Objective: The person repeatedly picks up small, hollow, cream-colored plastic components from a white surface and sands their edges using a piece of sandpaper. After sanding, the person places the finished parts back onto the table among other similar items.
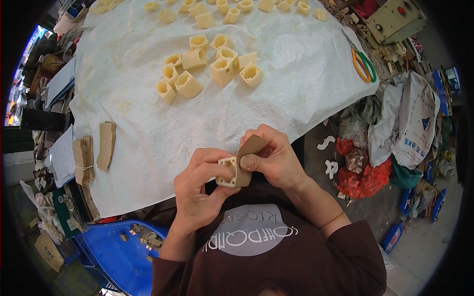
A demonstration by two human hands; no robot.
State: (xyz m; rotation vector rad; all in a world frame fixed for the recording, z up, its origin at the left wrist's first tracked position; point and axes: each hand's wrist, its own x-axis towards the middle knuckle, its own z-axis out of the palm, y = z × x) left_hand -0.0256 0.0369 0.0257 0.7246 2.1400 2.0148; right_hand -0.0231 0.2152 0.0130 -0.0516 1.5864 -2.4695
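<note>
Near the table's front edge, my left hand point(196, 180) grips a cream-coloured hollow block point(219, 181) with small holes at its corners. One or more of its fingers reach into the block's opening. My right hand point(282, 163) pinches a brown strip, sandpaper or stiff paper by its look point(254, 145), with the thumb pressing it against the block's right side. The strip's upper end sticks up past the fingers. Farther off on the white sheet point(138, 98) stands a cluster of similar cream blocks point(194, 58), some upright and some on their sides.
More cream blocks point(205, 20) lie along the far edge. Brown strips point(106, 145) and a banded bundle of them point(84, 160) rest at the left. Scissors point(364, 66) with orange and green handles lie right. A blue basket point(111, 256) stands lower left; bags point(414, 118) sit right.
</note>
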